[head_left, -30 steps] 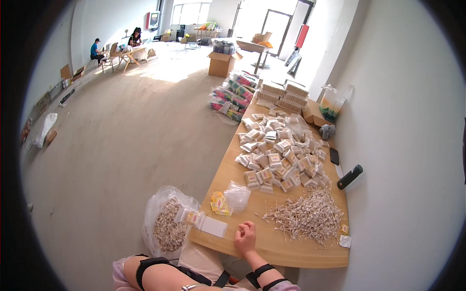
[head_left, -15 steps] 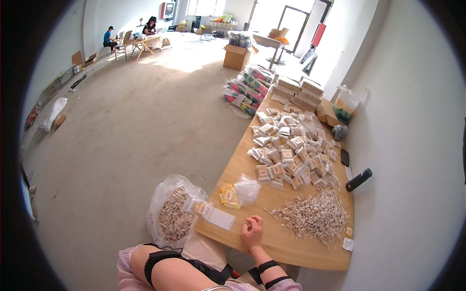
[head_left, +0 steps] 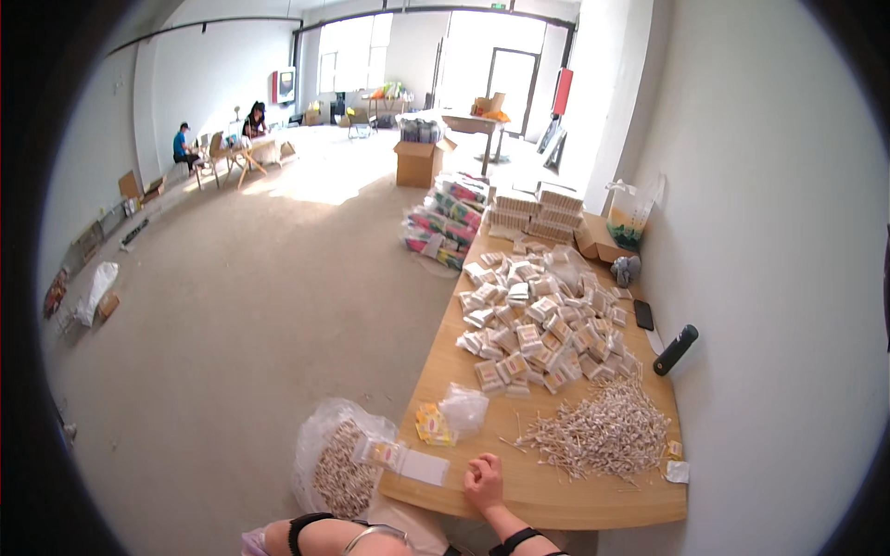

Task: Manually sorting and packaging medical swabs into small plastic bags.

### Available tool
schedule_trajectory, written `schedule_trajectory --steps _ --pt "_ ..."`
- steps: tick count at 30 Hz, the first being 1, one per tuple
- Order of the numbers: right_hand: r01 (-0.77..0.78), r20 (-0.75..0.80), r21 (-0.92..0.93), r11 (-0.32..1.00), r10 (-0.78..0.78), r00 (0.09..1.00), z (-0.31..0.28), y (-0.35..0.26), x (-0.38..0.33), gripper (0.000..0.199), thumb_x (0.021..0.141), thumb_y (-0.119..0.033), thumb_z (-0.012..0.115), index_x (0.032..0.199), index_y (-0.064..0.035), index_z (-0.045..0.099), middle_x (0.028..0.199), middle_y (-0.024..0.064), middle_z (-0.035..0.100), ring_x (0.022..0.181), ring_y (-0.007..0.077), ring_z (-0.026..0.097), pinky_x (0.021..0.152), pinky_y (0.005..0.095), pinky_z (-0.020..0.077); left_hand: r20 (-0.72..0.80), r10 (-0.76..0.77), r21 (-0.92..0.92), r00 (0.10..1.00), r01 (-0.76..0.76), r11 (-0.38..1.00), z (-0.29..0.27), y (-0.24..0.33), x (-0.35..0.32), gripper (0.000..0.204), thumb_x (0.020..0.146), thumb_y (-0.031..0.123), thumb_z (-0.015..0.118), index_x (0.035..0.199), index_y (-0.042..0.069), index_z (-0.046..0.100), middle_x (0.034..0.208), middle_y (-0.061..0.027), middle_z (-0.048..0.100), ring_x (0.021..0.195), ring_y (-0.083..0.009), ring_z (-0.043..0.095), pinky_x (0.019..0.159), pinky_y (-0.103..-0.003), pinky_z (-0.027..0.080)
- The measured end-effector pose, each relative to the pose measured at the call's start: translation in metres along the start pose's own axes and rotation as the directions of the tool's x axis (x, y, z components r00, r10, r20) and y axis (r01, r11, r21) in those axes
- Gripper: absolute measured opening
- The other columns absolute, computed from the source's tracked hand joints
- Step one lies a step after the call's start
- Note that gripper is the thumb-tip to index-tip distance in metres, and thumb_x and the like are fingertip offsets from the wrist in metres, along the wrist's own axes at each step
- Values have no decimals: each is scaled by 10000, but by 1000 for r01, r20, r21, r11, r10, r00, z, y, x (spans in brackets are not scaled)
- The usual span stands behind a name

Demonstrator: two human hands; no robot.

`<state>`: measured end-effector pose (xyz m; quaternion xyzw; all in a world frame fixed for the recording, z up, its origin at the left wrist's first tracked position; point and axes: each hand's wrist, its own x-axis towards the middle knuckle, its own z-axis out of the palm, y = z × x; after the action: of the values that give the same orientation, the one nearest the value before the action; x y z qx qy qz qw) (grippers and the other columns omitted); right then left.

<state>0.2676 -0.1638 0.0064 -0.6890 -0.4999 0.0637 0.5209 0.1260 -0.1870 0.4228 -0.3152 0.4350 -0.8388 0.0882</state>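
Note:
My right hand [head_left: 484, 482] rests on the wooden table [head_left: 422, 385] near its front edge. Its fingers are curled in, and whatever they may hold is hidden. Just left of it lies a white rectangular strip [head_left: 425, 467], and against that a clear packet of cotton swabs with a yellow label [head_left: 383, 453] juts past the table's left edge. My left forearm [head_left: 326, 537], with a black band and a silver bangle, shows at the bottom; the hand is out of sight. To the right spreads a heap of loose cotton swabs [head_left: 603, 431]. Yellow cards [head_left: 432, 423] lie beside empty clear bags [head_left: 464, 408].
Many filled swab packets [head_left: 547, 320] cover the table's middle, with stacked packs [head_left: 538, 208] behind. A black bottle [head_left: 676, 349] and a phone [head_left: 643, 314] are by the right wall. A plastic sack of swabs [head_left: 345, 468] stands left. Two people [head_left: 255, 120] sit far off.
My view has tilted up, so the far windows show more and the table sits lower in the picture. My right hand stays curled at the same spot; less of my left arm shows.

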Motion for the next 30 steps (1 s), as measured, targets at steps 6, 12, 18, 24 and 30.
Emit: schedule_trajectory --steps 6,12,18,24,30 --pt "-84 64 25 996 82 995 -7 -9 2 204 708 -9 553 901 -33 614 1052 142 491 598 171 578 557 262 518 397 -700 388 594 582 714 -90 58 -75 364 864 170 604 1179 21 496 1209 -147 491 1087 -343 545 943 -446 434" --pt "71 109 -60 996 -65 992 2 6 0 360 740 -185 683 1062 -57 585 1061 170 523 928 327 573 803 427 488 655 -476 752 -586 564 341 -147 140 -180 643 824 242 648 1350 26 347 1363 -180 409 1220 -319 466 1002 -374 405" --pt "-93 -36 55 994 95 995 -20 4 -3 240 753 -77 592 990 -48 582 1025 176 535 907 354 565 786 407 477 391 -453 911 -801 407 65 -187 220 -228 660 802 225 626 1350 -9 341 1355 -220 412 1280 -341 386 1080 -386 304" --pt "-258 -375 -537 803 47 926 -87 49 22 362 744 -117 621 1104 -107 584 1220 172 471 1151 368 421 1004 481 315 344 -523 931 -780 354 84 -196 253 -285 678 775 227 652 1341 -2 354 1387 -235 361 1309 -387 313 1101 -432 256" --pt "-422 -373 -640 642 221 901 -115 64 25 516 769 -218 631 1266 -176 501 1334 131 394 1232 356 346 1029 500 287 264 -494 964 -828 247 101 -188 239 -275 659 814 267 637 1355 26 349 1428 -177 294 1347 -350 236 1118 -417 222"
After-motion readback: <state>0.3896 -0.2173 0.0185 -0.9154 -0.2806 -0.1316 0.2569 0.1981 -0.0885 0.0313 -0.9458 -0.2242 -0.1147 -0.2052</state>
